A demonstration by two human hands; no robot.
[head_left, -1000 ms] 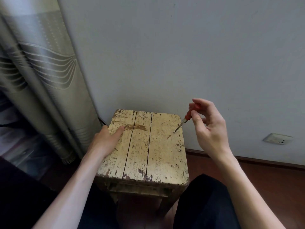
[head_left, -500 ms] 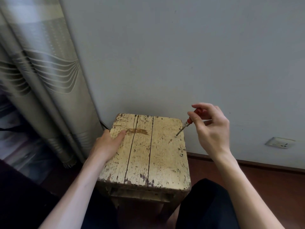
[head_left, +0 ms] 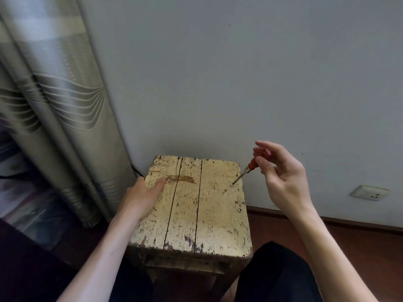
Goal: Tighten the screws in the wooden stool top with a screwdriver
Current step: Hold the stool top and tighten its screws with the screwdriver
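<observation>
Left to right: curtain [head_left: 54, 105] hangs by the wall, then the left hand [head_left: 141, 197] holds the stool [head_left: 218, 214] by its left edge. The thumb is flat on top and the other fingers go over the side (can't see them, so no idea how hard that grip is). The stool stands on the floor against the wall, right in front of the person.

It's old painted planks, cracked and flaking. Looks stiff and fairly solid, but I'd guess it wants to twist when you crank, so bracing at the edge makes sense.

Three screws show down the right plank: far screw [head_left: 231, 185], middle screw [head_left: 240, 210], near screw [head_left: 234, 230]. The screwdriver [head_left: 248, 168] has its tip on the far one, shaft leaning up to the right. The right hand [head_left: 283, 182] pinches the red handle with its fingertips only, a narrow grip with the other fingers loose.

It's a thin, light tool and probably cams out easily at that tilt, so I'd stand it straighter and press down. Socket [head_left: 369, 192] sits low on the wall, far right.
</observation>
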